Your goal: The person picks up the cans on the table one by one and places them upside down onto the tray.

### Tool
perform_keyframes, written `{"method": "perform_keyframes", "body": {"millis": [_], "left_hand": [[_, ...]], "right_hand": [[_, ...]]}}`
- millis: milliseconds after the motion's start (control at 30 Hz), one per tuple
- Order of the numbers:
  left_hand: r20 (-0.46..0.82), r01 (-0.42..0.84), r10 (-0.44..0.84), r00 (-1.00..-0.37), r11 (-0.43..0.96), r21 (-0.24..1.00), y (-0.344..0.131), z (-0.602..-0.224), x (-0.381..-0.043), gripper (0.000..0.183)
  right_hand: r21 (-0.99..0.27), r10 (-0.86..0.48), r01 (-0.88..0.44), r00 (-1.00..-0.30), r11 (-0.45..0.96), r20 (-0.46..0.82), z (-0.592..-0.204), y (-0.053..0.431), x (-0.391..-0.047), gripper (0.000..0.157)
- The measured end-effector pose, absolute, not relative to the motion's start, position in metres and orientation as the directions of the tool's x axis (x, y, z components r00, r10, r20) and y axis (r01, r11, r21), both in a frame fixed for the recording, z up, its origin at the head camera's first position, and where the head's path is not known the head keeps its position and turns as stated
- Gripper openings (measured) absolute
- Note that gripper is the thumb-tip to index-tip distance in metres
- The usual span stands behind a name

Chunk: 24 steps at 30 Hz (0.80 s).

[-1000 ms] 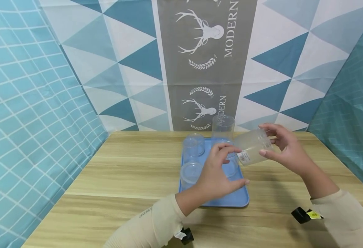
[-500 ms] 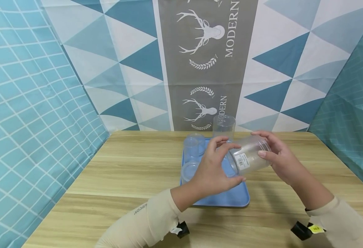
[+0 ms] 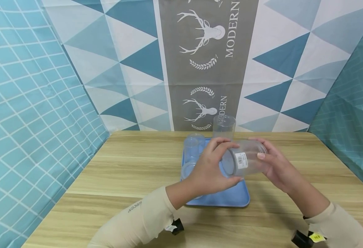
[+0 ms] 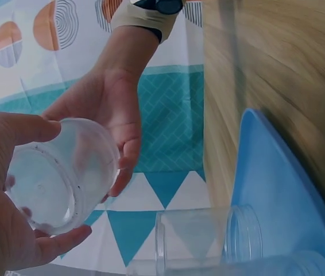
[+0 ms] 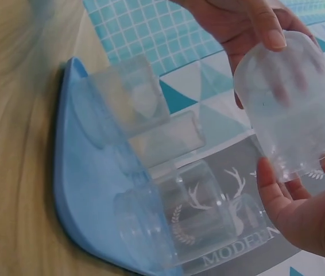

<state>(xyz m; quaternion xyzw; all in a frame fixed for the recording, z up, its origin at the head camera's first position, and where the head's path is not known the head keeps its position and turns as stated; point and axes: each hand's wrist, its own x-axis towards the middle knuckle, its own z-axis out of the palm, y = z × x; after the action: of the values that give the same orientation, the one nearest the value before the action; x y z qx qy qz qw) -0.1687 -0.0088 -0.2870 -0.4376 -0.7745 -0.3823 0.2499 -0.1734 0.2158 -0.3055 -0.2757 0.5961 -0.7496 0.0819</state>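
A clear plastic jar (image 3: 253, 156) with a white barcode label is held above the tray, lying nearly on its side. My left hand (image 3: 210, 168) grips it around the base end, thumb below and fingers above. At the other, rimmed end my right hand (image 3: 278, 167) holds the jar, thumb on the near side. The left wrist view shows the round base of the jar (image 4: 42, 187) facing the left palm. In the right wrist view the jar (image 5: 291, 106) looks frosted, with the left fingers showing through it.
Beneath the hands, a blue tray (image 3: 234, 198) lies on the wooden table (image 3: 122, 165). Several clear containers stand on it: a tall one (image 3: 224, 125) at the back, smaller ones (image 3: 191, 148) on the left. A patterned cloth (image 3: 206, 69) hangs behind the table.
The right hand has brought the jar left and tilted it flatter. The left hand, apart from it or barely at its edge before, now grips its base. The label has turned into view.
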Motion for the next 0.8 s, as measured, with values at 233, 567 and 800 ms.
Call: {"method": "perform_keyframes", "body": {"millis": [233, 567, 800], "left_hand": [[0.704, 0.879, 0.533, -0.47, 0.354, 0.319, -0.015, -0.288, -0.171, 0.068], [0.678, 0.882, 0.568, -0.466, 0.359, 0.305, -0.019, -0.287, -0.172, 0.067], [0.657, 0.88, 0.593, -0.466, 0.39, 0.273, -0.023, -0.288, -0.173, 0.068]], "right_hand": [[-0.953, -0.512, -0.179, -0.811, -0.244, 0.284, -0.313, 0.216, -0.17, 0.042], [-0.962, -0.514, -0.205, -0.815, -0.179, 0.269, -0.318, 0.219, -0.171, 0.044], [-0.97, -0.372, -0.225, -0.895, -0.094, 0.244, -0.321, 0.224, -0.171, 0.041]]}}
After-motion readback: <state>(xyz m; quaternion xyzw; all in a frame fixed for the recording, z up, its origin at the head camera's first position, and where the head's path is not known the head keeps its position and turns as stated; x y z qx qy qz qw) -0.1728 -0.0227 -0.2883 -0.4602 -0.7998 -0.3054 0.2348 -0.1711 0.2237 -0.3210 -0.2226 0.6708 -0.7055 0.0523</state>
